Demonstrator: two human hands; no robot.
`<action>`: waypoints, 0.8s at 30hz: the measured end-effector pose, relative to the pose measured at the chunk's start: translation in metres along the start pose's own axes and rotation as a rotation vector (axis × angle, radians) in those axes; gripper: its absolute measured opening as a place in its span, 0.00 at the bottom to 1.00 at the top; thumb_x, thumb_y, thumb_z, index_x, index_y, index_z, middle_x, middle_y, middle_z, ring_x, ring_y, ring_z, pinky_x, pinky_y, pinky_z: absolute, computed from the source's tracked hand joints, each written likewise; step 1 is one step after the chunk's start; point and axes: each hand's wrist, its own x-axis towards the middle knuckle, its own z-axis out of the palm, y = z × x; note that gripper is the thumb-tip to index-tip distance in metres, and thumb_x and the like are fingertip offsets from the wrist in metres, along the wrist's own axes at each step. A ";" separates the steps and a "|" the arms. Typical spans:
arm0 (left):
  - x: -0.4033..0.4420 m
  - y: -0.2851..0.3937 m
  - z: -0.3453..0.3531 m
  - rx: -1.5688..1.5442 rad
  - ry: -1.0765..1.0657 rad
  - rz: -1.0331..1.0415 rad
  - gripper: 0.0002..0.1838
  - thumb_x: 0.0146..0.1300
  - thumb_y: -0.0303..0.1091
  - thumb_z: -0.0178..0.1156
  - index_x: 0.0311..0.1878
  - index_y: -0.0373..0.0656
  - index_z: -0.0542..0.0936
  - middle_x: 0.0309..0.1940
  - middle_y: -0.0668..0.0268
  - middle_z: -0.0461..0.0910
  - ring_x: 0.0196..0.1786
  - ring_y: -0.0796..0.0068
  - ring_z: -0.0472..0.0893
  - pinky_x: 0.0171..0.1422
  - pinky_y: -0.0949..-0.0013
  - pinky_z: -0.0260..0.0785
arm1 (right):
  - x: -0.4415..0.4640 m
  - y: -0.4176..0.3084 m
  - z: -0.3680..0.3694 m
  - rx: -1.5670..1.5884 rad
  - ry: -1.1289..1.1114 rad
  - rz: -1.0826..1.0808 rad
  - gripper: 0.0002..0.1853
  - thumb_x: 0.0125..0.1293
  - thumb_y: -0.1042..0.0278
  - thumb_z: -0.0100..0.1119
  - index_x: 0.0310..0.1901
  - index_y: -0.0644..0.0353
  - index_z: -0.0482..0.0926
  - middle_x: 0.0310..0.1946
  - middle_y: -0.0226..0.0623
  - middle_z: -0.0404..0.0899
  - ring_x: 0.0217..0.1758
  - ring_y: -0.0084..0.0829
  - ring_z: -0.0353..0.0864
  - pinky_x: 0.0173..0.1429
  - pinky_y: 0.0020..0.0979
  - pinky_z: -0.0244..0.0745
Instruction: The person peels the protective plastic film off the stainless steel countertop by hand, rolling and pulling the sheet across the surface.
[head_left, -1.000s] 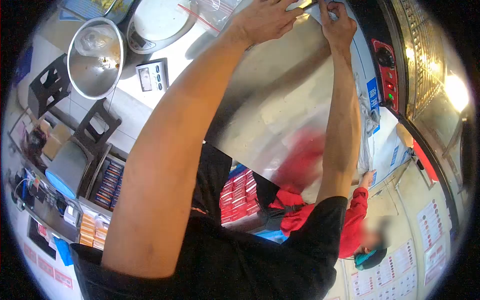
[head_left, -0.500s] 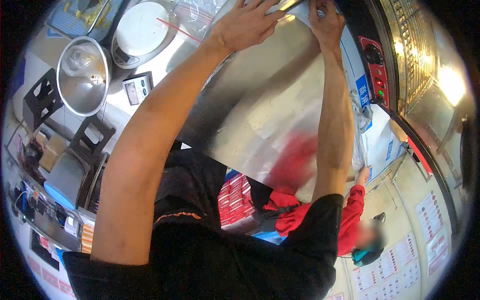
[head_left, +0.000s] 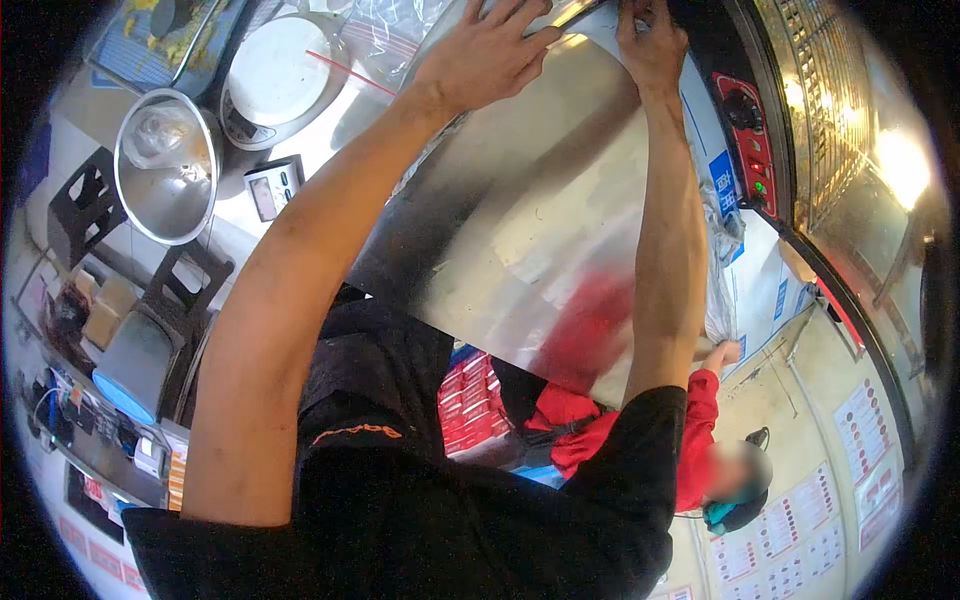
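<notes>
Stretching across tabletop (head_left: 540, 215), hands (head_left: 487, 62) well beyond near edge (head_left: 452, 326).

The person wears a plain black top (head_left: 470, 530), broad across six o'clock, with loose short sleeves. The left sleeve (head_left: 180, 550), between seven and eight o'clock, ends in a wide, straight hem; the right sleeve (head_left: 640, 440), between four and five, is the same matt black. Towards eight o'clock hangs a creased, dark lower garment (head_left: 380, 365), and a thin, wavy orange marking (head_left: 357, 434) shows at half past seven.
</notes>
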 end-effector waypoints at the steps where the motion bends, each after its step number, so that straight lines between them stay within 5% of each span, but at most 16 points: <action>1: 0.000 0.000 0.000 0.008 -0.002 -0.001 0.21 0.64 0.40 0.57 0.58 0.41 0.75 0.60 0.54 0.69 0.71 0.54 0.63 0.78 0.42 0.46 | 0.001 0.000 0.000 -0.019 0.014 -0.014 0.07 0.66 0.72 0.60 0.41 0.66 0.76 0.29 0.50 0.83 0.33 0.48 0.85 0.35 0.43 0.78; 24: 0.003 0.003 -0.005 -0.024 0.018 -0.025 0.19 0.64 0.40 0.57 0.56 0.42 0.76 0.59 0.54 0.70 0.69 0.54 0.64 0.77 0.41 0.48 | 0.000 0.018 0.003 -0.100 -0.089 0.055 0.08 0.65 0.68 0.59 0.43 0.60 0.77 0.29 0.45 0.83 0.30 0.47 0.84 0.33 0.42 0.78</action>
